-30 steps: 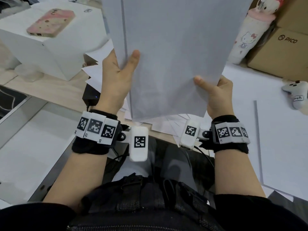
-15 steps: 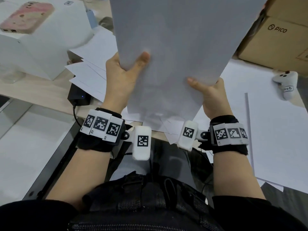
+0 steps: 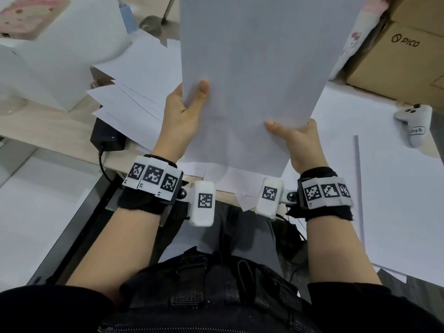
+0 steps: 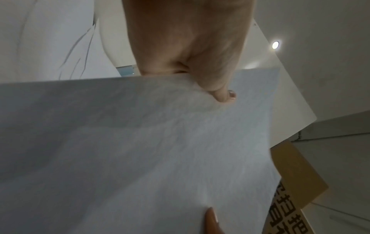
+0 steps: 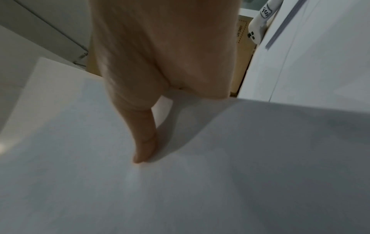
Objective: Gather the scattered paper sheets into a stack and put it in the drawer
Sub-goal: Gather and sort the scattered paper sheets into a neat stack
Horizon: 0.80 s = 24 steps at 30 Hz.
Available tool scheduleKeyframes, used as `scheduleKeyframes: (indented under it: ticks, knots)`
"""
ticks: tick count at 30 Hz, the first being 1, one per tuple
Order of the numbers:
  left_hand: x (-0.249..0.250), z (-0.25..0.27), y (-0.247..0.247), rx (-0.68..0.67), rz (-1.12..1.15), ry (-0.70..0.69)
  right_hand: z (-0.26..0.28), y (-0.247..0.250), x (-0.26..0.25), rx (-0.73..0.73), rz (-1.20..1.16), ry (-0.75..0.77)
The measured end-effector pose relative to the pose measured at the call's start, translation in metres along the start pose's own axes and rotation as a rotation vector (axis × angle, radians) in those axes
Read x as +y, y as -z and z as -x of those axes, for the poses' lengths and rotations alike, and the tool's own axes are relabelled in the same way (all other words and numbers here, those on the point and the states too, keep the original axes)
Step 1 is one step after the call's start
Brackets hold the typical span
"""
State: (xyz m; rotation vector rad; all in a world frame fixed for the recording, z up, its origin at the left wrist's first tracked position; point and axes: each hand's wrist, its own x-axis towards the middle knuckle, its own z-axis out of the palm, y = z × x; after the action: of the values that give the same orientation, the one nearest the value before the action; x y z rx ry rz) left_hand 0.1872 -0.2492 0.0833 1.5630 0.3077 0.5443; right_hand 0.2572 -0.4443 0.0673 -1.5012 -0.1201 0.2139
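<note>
The gathering is partly done, by the look of it. A bundle of paper sheets (image 3: 252, 80) is held up off the table (image 3: 36, 121), standing on edge above its near edge, with the left hand (image 3: 182, 116) pinching the bundle's left side, thumb on the near face, and the right hand (image 3: 298, 140) pinching its lower right corner the same way. So each grip is closed on the held sheets; the fingers behind the paper are hidden.

Much is left. A fan of loose sheets (image 3: 129, 102) lies on the table toward its left edge, more corners (image 3: 242, 198) poke over the near edge under the bundle, and large white sheets (image 3: 394, 188) cover the right side. No drawer can be picked out with certainty in any view, so the putting away has not begun.

The head view alone shows the leftover paper, the cardboard box (image 3: 406, 61) at the far right corner and the white controller (image 3: 413, 121) beside it. The left wrist view adds the left thumb's tip (image 4: 224, 96) pressed flat on the sheet and a fingertip of the other hand low down. The right wrist view shows the right thumb (image 5: 144, 142) lying long across the paper, which curves gently beneath it.
</note>
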Motion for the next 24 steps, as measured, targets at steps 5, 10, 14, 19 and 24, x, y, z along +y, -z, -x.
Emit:
scheduleKeyframes:
  ticks: [5,10,14,19,24]
  knots:
    - [-0.027,-0.031,0.008,0.109,-0.130,0.125,-0.028,-0.011,0.006,0.045,0.074,-0.048]
    - [-0.054,-0.078,0.040,0.228,-0.386,0.311,-0.064,-0.028,0.014,0.073,0.190,-0.144]
    - [-0.061,-0.114,0.057,0.281,-0.459,0.465,-0.091,-0.047,0.021,0.106,0.234,-0.254]
    - [-0.063,-0.138,0.072,0.378,-0.347,0.551,-0.110,-0.059,0.029,0.090,0.294,-0.333]
    - [-0.080,-0.149,0.084,0.477,-0.090,0.487,-0.118,-0.058,0.040,0.095,0.320,-0.400]
